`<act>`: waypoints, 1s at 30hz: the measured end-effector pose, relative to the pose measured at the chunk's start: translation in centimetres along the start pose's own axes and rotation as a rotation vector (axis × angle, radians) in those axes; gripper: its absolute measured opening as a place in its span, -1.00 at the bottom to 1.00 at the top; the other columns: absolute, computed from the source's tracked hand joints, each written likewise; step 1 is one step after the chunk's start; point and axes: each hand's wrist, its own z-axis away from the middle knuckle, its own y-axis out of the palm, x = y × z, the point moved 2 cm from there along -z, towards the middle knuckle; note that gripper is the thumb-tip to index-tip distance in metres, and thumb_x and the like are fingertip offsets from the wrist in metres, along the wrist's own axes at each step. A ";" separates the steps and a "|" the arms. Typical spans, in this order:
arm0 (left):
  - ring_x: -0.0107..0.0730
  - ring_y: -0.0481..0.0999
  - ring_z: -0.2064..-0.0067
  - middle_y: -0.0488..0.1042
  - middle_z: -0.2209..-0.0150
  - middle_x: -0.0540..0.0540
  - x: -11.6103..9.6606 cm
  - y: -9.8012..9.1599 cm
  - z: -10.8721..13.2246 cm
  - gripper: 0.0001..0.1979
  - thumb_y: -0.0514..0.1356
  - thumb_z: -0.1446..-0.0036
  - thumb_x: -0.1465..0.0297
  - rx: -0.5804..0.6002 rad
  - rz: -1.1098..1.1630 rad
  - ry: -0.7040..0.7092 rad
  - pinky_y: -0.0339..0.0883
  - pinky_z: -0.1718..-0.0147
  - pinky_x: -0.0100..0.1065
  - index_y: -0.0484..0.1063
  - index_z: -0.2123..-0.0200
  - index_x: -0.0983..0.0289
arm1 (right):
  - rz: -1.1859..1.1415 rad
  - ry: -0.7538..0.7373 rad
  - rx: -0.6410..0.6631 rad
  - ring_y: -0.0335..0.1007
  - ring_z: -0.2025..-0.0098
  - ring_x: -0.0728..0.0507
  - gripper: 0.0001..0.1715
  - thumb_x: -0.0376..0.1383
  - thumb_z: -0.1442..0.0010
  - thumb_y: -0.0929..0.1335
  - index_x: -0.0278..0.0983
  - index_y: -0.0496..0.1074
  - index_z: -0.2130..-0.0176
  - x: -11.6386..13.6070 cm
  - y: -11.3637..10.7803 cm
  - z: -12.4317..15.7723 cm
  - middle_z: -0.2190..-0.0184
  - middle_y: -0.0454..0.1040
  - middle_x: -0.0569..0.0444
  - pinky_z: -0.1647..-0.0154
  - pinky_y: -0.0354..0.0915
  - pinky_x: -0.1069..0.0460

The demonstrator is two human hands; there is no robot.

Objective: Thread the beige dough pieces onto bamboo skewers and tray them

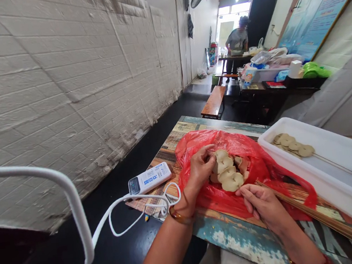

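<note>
Blue characters run along the white power bank (149,179) on the table (221,238), turned away from the viewer and too small to read for certain. The blue wall board (321,11) carries large red lettering along its top and rows of smaller print below — all of it too slanted and blurred to make out. Near the bundle of sticks (327,218), pale letter-like shapes mark the table — no legible word.

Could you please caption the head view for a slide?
Left hand and right hand hold overlapping pale discs over a red bag.
</note>
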 end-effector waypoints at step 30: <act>-0.33 0.49 0.28 0.53 0.32 0.07 -0.2 -0.2 0.4 -0.63 0.18 -0.02 0.46 -0.145 -0.107 0.060 0.33 0.25 -0.32 0.42 0.04 0.20 | 0.002 -0.012 0.004 0.02 0.79 0.09 -0.50 0.11 -0.08 0.32 -0.28 0.39 0.43 0.3 0.2 0.0 0.75 0.26 0.24 0.76 -0.09 0.16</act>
